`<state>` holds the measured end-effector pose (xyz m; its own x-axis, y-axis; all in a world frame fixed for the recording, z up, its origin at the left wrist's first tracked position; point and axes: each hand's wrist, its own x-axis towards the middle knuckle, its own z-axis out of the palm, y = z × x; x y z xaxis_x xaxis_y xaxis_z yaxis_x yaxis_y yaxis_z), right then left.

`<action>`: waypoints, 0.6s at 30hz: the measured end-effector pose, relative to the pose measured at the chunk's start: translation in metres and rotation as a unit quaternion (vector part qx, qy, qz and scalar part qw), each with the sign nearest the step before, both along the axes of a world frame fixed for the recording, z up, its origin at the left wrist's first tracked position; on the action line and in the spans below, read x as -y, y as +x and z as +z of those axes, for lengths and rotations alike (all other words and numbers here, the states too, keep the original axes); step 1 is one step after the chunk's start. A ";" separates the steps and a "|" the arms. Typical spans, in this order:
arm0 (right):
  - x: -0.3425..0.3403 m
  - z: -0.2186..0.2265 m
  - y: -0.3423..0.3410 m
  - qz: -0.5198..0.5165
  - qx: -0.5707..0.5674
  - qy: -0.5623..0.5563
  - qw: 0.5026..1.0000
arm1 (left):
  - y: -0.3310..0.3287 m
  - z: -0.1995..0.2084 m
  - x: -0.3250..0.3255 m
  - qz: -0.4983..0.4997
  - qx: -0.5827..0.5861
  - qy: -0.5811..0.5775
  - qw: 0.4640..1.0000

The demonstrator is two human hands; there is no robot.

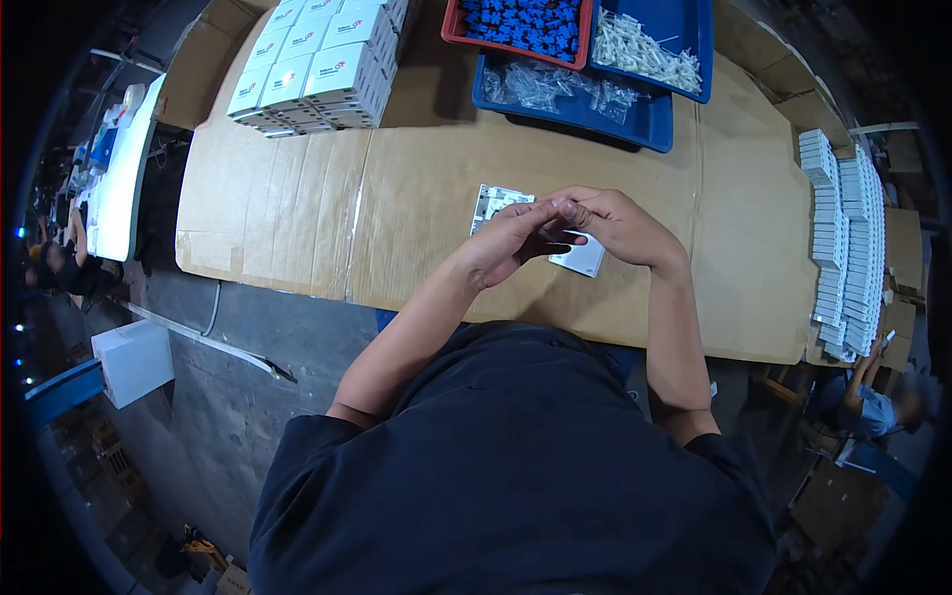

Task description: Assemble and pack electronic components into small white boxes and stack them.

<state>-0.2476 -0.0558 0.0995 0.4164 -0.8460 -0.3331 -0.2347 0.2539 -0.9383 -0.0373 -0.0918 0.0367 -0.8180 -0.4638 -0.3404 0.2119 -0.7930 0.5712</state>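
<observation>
My left hand (504, 241) and my right hand (627, 226) meet over the cardboard-covered table, fingertips pressed together. Both are closed in a pinch; whatever may be between the fingers is hidden or too small to name. Beyond the left hand lies a white piece with dark, detailed markings or openings (493, 201), partly covered by the fingers. Beneath the hands rests a flat white square piece (583, 260), its far part hidden by them.
Stacked white boxes (307, 74) stand far left. At the back are a red tray of blue parts (521, 25), a blue tray of white plastic pieces (645, 50) and a blue tray of clear bags (565, 94). White pieces (843, 238) are stacked along the right edge.
</observation>
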 end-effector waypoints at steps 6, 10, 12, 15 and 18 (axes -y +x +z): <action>0.012 -0.002 -0.020 -0.036 -0.009 -0.087 0.996 | 0.002 -0.007 0.006 0.001 0.005 0.036 0.999; 0.042 -0.032 -0.071 -0.129 -0.203 -0.085 0.967 | 0.011 -0.036 0.004 -0.015 -0.032 0.065 0.997; 0.064 -0.037 -0.101 -0.165 -0.254 -0.137 0.943 | 0.015 -0.043 -0.002 -0.026 -0.037 0.065 0.997; 0.101 -0.052 -0.146 -0.275 -0.290 -0.295 0.868 | 0.022 -0.045 -0.014 -0.048 -0.036 0.076 0.995; 0.131 -0.036 -0.179 -0.360 -0.361 -0.304 0.805 | 0.024 -0.050 -0.022 -0.110 -0.067 0.066 0.989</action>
<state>-0.4263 -0.1864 0.0635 -0.3712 -0.8795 0.2979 -0.7717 0.1138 -0.6257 -0.0133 -0.0702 -0.0133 -0.9363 -0.2278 -0.2672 0.0923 -0.8939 0.4387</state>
